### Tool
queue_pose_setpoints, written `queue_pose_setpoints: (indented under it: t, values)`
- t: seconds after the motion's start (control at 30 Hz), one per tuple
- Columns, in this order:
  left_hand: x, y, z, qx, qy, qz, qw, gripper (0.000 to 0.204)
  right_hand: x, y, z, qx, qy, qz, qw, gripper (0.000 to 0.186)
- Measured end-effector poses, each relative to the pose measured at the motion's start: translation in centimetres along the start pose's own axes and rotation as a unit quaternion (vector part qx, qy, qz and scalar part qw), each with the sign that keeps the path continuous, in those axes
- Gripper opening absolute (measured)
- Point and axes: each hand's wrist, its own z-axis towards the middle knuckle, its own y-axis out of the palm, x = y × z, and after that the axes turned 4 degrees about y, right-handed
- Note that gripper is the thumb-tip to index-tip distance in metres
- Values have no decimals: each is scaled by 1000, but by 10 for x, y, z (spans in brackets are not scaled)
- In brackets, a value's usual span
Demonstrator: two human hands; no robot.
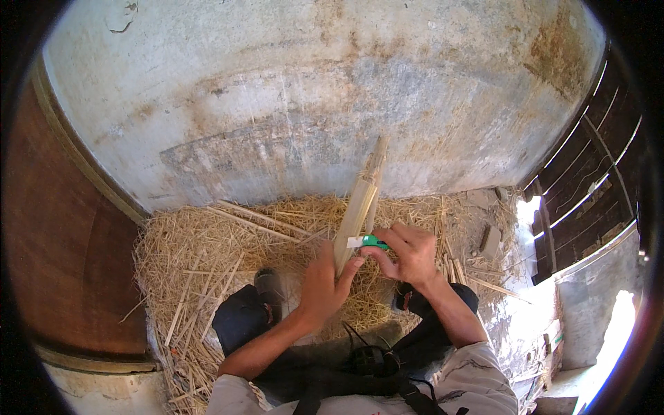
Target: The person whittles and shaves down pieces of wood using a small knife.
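Note:
My left hand (324,283) is closed around the lower end of a pale wooden stick (356,207). The stick slants up and away toward the wall, between my knees. In my right hand (411,254) is a green utility knife (373,242), its handle pinched between thumb and fingers. The knife's blade points left and lies at the stick's right edge, just above my left thumb. Whether the blade is cutting in, I cannot tell. A second, narrower stick (377,155) stands behind the first and reaches higher, against the wall.
Straw and shavings (200,266) cover the floor, with long strips (252,225) among them. A stained plaster wall (277,104) rises ahead. On the left is a brown wooden panel (76,228); at right lie a small block (490,242) and a dark slatted panel (588,180).

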Motion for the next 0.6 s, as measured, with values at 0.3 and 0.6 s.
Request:
queue_pose_setpoints:
  t: [0.3,0.6]
  values:
    - [5,1,0,12,7,-31,999,52,13,-2,1,35,26,-17,999,27]
    - [7,16,-26,-90,-16,-35,995,53,83,-48,21,114,279,-29,953,20]
